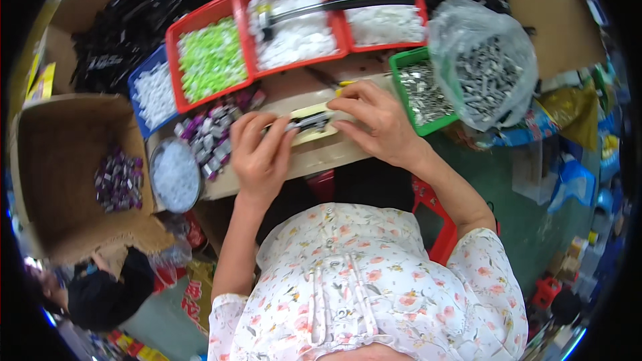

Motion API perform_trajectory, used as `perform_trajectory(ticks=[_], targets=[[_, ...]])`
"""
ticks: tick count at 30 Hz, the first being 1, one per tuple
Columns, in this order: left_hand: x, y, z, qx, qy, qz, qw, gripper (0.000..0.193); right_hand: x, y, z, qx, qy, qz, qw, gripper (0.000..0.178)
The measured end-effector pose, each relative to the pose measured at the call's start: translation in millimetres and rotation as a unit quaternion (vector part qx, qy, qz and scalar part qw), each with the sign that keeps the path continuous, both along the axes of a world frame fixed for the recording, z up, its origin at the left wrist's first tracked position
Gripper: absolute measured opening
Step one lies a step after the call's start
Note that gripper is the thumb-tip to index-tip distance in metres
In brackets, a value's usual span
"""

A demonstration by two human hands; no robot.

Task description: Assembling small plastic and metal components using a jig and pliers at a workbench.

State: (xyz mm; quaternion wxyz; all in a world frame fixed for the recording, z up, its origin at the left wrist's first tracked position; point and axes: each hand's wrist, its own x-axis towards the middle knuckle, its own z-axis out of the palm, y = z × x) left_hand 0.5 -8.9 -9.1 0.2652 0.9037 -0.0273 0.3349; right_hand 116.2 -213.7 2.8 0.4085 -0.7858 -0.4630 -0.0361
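A pale yellow block [322,135] lies across the work board in front of me, with a slim black and silver part [311,122] along its top. My left hand [259,154] is closed at the left end of that part, thumb and fingers pinching it. At the block's right end is my right hand [376,120], its thumb and forefinger curled in close to the end. Whether it pinches something small there is hidden by the fingers. Beside my left hand lies a heap of silver and purple metal pieces [212,135].
Three red trays, one with green pieces [212,60], stand behind the board, a black-handled hammer [334,5] across them. To the right are a green tray [422,93] and a plastic bag [485,67] of metal parts. A round bowl [175,175] and cardboard box [60,180] stand left.
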Motion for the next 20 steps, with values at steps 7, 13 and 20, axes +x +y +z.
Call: perform_trajectory(ticks=[7,13,20], targets=[[-8,7,14,0.03,0.003,-0.005,1.0,0.03,44,-55,47,0.029,-0.106,-0.141,0.984,0.024],[-13,6,20,0.017,0.013,-0.012,1.0,0.03,157,-113,73,-0.044,-0.182,-0.292,0.938,0.02],[-3,8,24,0.03,0.012,-0.002,0.999,0.025,252,-103,67,-0.407,-0.068,-0.423,0.806,0.03]])
